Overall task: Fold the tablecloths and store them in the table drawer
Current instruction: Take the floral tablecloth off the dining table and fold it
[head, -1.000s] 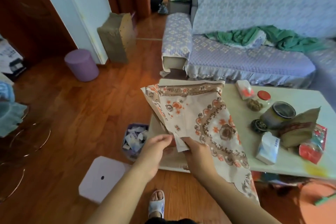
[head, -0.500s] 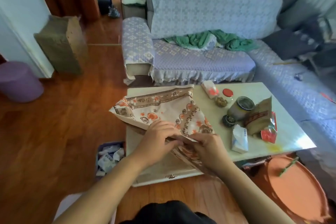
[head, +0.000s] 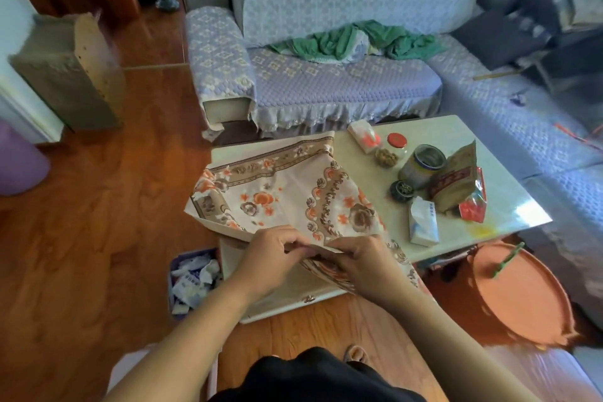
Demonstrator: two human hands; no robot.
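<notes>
Head view, looking down at my two hands over the near edge of the counter (head: 456,137). My left hand (head: 270,258) and right hand (head: 362,259) meet at the near edge of the floral tablecloth (head: 287,196); the fingers (head: 295,240) of both are curled and clamped on a folded edge of the cloth, knuckles almost touching. The tablecloth lies partly folded across the left half of the counter, its patterned border toward the sofa (head: 326,85), one corner overhanging the left edge and another part hanging down past my right wrist. A drawer front with a small metal pull (head: 308,298) shows below my hands; I cannot tell whether it is closed.

On the right half of the counter stand a red-lidded jar (head: 396,143), a tin can (head: 422,166), a brown bag (head: 455,176) and a tissue pack (head: 422,222), all apart from the cloth. A green cloth (head: 355,39) lies on the sofa. A bin of paper scraps (head: 194,281) sits on the wooden floor just left of the counter.
</notes>
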